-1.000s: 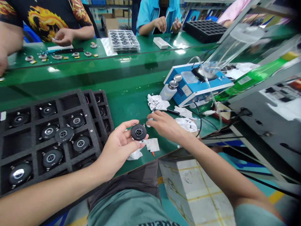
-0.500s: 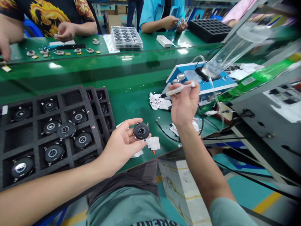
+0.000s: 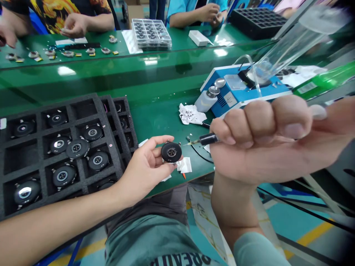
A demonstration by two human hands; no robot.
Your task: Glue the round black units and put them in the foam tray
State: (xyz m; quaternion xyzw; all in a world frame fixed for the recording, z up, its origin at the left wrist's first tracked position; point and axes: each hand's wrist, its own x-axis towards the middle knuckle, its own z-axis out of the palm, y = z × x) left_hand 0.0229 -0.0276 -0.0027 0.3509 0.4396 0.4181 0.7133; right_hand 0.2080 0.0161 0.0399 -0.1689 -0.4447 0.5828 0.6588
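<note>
Between the thumb and fingers of my left hand (image 3: 146, 162) is a round black smartwatch body (image 3: 171, 152), its sensor side facing up. My right hand (image 3: 257, 140) is raised close to the camera, its fingers wrapped round a syringe (image 3: 208, 139). The black hub and thin needle stick out toward the watch body, with a small gap between needle tip and watch. Most of the syringe barrel is hidden in my fist. Left of my left hand lies a black foam tray (image 3: 20, 157) with several similar watch bodies in its compartments, one resting across a divider.
Behind my right hand stand a blue machine (image 3: 222, 105), a white pump bottle (image 3: 205, 100) and crumpled tissue (image 3: 191, 113) with dark specks. A green bottle (image 3: 324, 81) lies at the right. Across the bench, co-workers handle small parts near a clear compartment box (image 3: 151, 35).
My right hand has come nearer the camera and closed round the syringe, whose needle now points at the watch body. My left hand has shifted slightly right, still holding the watch body.
</note>
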